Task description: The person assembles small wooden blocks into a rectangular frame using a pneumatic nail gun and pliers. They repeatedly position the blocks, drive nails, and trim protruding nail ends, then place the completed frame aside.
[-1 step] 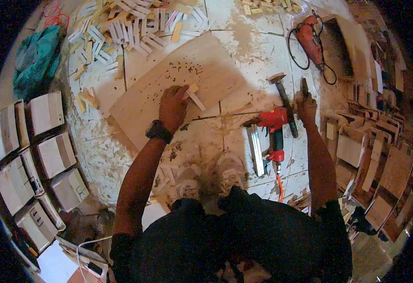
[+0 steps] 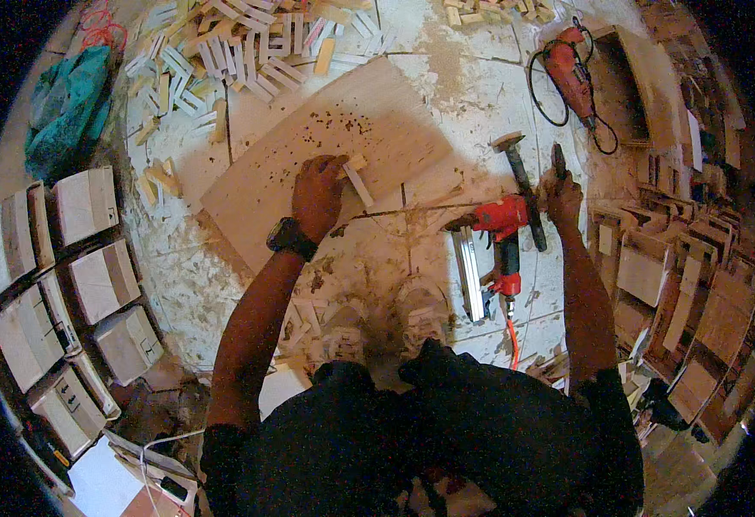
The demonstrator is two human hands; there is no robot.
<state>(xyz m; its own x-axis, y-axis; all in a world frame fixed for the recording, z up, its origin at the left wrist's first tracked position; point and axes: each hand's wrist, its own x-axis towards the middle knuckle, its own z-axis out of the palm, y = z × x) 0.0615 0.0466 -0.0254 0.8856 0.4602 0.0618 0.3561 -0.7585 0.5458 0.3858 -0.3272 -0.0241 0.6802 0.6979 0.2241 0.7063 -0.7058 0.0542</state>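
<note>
My left hand (image 2: 319,196), with a dark watch on its wrist, is closed on a small L-shaped wooden piece (image 2: 359,183) over a brown board on the floor. One arm of the piece points toward me. My right hand (image 2: 562,198) is closed around a small dark elongated object (image 2: 558,158), whose kind I cannot make out. Just left of that hand lies a hammer (image 2: 519,177), its handle toward me. Beside the hammer rests a red and black nail gun (image 2: 501,220) with a silver magazine and an orange hose.
Small dark bits are scattered on the brown board (image 2: 412,129). Behind it sits a heap of wooden L-pieces (image 2: 257,52). A red corded power tool (image 2: 567,73) lies far right. Wooden boxes (image 2: 106,280) line the left; stacked wood panels (image 2: 644,267) stand right. A green cloth (image 2: 67,112) lies far left.
</note>
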